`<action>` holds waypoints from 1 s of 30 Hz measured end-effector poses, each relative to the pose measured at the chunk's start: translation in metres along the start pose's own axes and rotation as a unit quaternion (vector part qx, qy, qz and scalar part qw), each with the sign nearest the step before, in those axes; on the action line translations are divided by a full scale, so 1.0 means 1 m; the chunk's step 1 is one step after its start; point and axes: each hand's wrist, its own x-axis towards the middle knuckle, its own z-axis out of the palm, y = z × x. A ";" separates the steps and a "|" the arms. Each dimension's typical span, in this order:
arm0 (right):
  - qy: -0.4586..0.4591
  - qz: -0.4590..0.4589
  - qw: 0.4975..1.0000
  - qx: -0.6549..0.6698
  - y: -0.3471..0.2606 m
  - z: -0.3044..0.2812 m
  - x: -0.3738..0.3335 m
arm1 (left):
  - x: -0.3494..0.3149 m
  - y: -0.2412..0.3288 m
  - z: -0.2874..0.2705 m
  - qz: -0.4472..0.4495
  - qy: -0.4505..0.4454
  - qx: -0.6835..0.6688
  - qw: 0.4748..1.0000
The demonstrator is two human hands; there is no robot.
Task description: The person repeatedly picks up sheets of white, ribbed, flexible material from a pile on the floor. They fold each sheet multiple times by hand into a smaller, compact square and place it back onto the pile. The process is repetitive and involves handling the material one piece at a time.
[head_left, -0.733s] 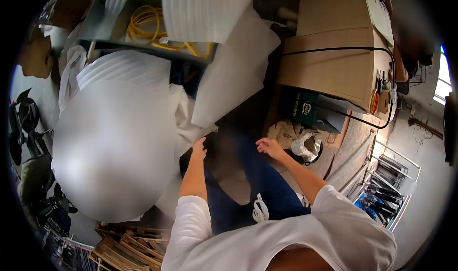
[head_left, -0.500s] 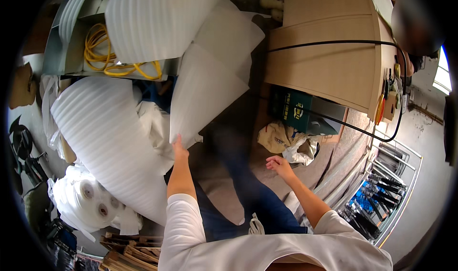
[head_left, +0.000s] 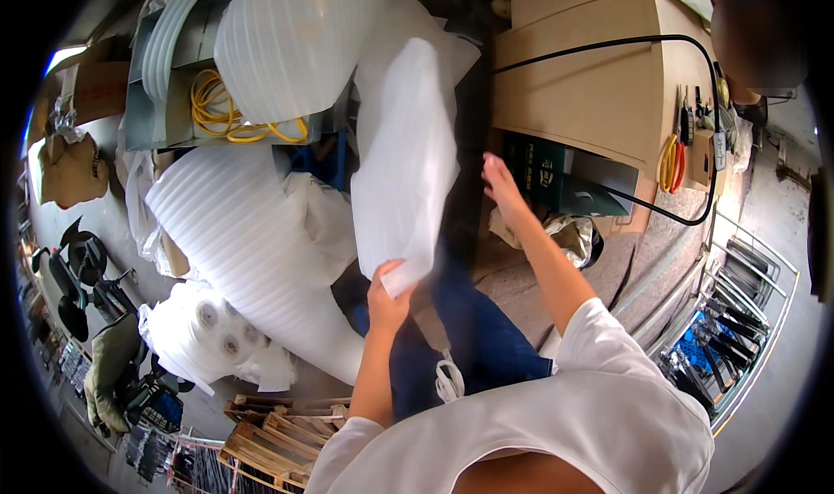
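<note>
A long, thin sheet of white packing foam (head_left: pixel 404 164) hangs in front of me, its lower end gathered in my left hand (head_left: pixel 390 303). The fingers of that hand wrap round the foam's edge, and a corner folds over them. My right hand (head_left: pixel 501 179) is raised to the right of the sheet, apart from it, with fingers stretched and nothing in them. Behind the sheet, a big roll of ribbed white foam (head_left: pixel 282 46) rests on a grey metal shelf unit (head_left: pixel 143 120). Another large ribbed foam piece (head_left: pixel 234 233) leans at the left.
Yellow cable (head_left: pixel 208 103) lies coiled in the shelf unit. Wrapped white rolls (head_left: pixel 213 329) and wooden pallets (head_left: pixel 278 433) stand lower left. On the right are a wooden cabinet (head_left: pixel 573 77) with a black cable (head_left: pixel 599 40) across it, a green box (head_left: pixel 543 177) and a metal rack (head_left: pixel 738 320).
My left hand has drawn the foam sheet's end nearer and to the right, and the sheet has narrowed into folds. The right hand has moved up and forward toward the cabinet.
</note>
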 end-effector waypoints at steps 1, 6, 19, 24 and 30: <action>-0.016 0.009 0.998 0.054 -0.020 -0.002 0.010 | -0.010 0.026 -0.012 0.011 -0.011 0.006 1.000; -0.193 -0.048 0.916 0.349 -0.091 -0.016 0.035 | -0.073 0.079 -0.070 0.088 -0.090 0.098 0.987; -0.438 -0.200 0.874 -0.059 -0.165 0.038 -0.240 | -0.237 0.002 -0.167 0.064 -0.125 0.423 0.895; -0.449 -0.430 0.711 -0.329 -0.197 0.092 -0.346 | -0.206 0.095 -0.258 -0.017 0.054 0.359 0.931; -0.377 -0.611 0.510 -0.474 -0.216 0.154 -0.460 | -0.181 0.281 -0.315 0.406 0.150 0.513 0.741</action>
